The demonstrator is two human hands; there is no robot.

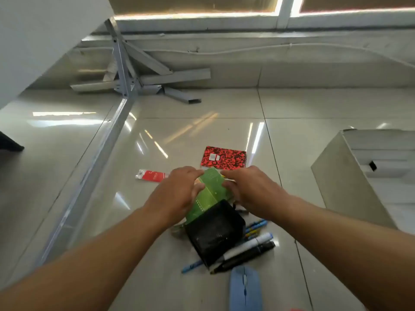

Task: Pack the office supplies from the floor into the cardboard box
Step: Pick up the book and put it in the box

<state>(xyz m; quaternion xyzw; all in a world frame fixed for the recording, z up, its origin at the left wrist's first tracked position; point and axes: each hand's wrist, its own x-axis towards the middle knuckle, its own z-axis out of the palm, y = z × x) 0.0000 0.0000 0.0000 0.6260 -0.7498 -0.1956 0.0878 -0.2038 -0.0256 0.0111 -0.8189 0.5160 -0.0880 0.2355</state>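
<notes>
No text, brand or number is legible on any item. The red-and-black notebook (224, 159) just beyond the right hand (249, 187) carries a small white label (213, 157) with dark marks too blurred to read. The red packet (152, 175) just outside the left hand (177, 194) shows faint white print, and the green box (210, 191) gripped by both hands shows rows of pale print, both unreadable.

Both bare forearms reach forward and converge. The left hand (177, 194) and right hand (253, 189) face each other, knuckles up, fingers and thumbs curled round a green notebook (211, 187) between them.
</notes>
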